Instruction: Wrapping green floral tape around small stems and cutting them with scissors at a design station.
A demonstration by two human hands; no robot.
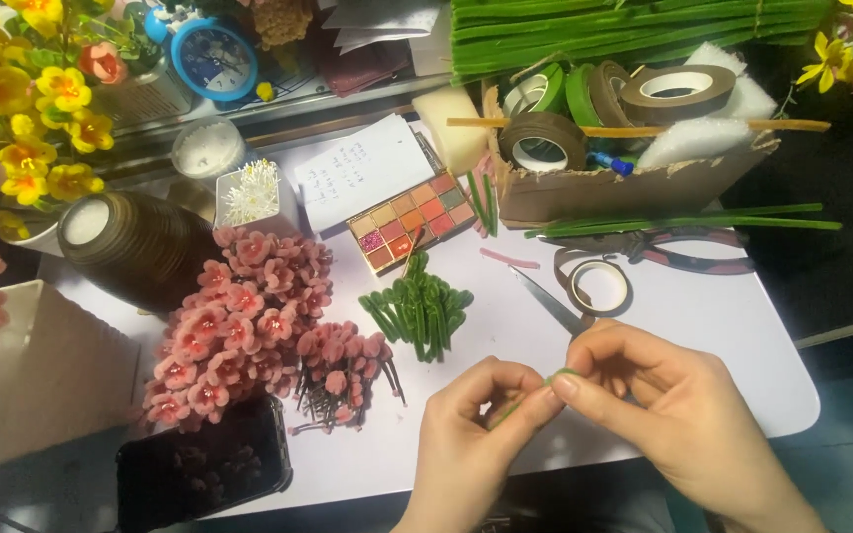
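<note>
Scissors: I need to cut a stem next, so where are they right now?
In the head view the scissors lie on the white table, right of centre, blades pointing up-left, between the green stem pile and the tape ring, just above the right hand.

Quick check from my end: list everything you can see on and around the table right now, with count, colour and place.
green stem: one, green, pinched between both hands
scissors: one, steel blades, just above the right hand
tape ring: one, brown, right of centre
leaf pile: one heap, green, table centre
pink flowers: one large heap, pink, left of centre
phone: one, black, front left
palette: one, mixed warm colours, behind the leaves
cardboard box: one, brown, holds tape rolls, back right
pliers: one, dark red handles, in front of the box
clock: one, blue, back left
left hand: front centre
right hand: front right
</note>
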